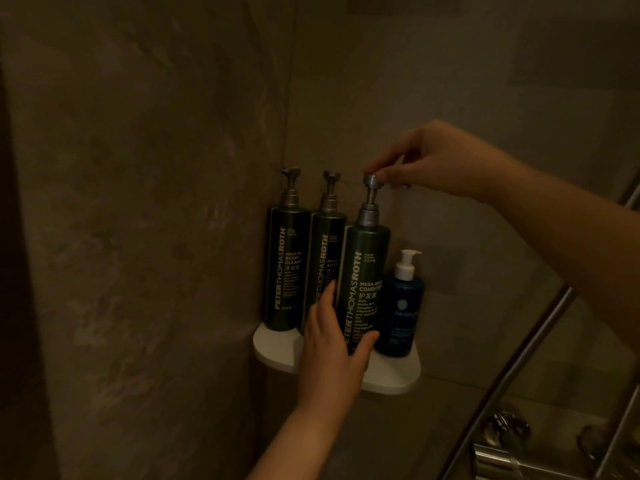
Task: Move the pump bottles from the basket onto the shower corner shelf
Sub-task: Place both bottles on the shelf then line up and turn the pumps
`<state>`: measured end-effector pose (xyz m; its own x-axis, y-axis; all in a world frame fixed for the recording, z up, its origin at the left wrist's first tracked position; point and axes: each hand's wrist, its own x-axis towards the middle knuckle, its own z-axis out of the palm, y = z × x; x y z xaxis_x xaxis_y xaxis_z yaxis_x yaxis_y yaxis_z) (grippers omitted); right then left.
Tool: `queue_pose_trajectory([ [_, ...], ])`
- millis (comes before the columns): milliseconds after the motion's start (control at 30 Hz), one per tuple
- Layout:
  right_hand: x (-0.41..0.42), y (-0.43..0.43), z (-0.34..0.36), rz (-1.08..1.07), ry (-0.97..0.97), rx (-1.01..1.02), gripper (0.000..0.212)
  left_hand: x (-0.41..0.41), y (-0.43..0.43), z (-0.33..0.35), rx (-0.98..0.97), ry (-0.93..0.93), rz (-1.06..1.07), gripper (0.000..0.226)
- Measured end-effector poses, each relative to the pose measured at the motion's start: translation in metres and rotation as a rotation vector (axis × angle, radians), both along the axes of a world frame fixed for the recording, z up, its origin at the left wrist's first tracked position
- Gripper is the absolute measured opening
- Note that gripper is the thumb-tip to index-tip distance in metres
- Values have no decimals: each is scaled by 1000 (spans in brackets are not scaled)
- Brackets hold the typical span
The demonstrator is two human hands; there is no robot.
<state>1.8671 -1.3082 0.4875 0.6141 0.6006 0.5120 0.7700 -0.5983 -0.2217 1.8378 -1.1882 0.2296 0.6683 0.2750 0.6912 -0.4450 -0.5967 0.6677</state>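
Note:
Three tall dark green pump bottles stand in a row on the white corner shelf (273, 346). The body cleanser bottle (285, 268) is at the left, against the corner. The shampoo bottle (325, 258) is in the middle. The conditioner bottle (363, 271) is nearest me and leans a little. My left hand (334, 348) grips the conditioner bottle low on its body, thumb on the right side. My right hand (429, 161) pinches its metal pump head (372, 181) from above. A smaller blue bottle (401, 306) with a white pump stands on the shelf at the right.
Brown stone walls meet in the corner behind the shelf. A slanted metal rail (519, 362) runs along the right side. Chrome shower fittings (502, 441) sit at the bottom right. The basket is not in view. The light is dim.

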Motion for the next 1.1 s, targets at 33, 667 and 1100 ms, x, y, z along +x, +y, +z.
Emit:
queue_pose_trajectory([
  [33, 0, 2, 1, -16, -7, 0, 14, 0, 0, 0, 4, 1, 3, 87],
  [667, -12, -13, 6, 82, 95, -87, 30, -1, -2, 0, 6, 1, 24, 87],
  [1100, -6, -2, 2, -1, -144, -138, 22, -4, -3, 1, 14, -7, 26, 86],
])
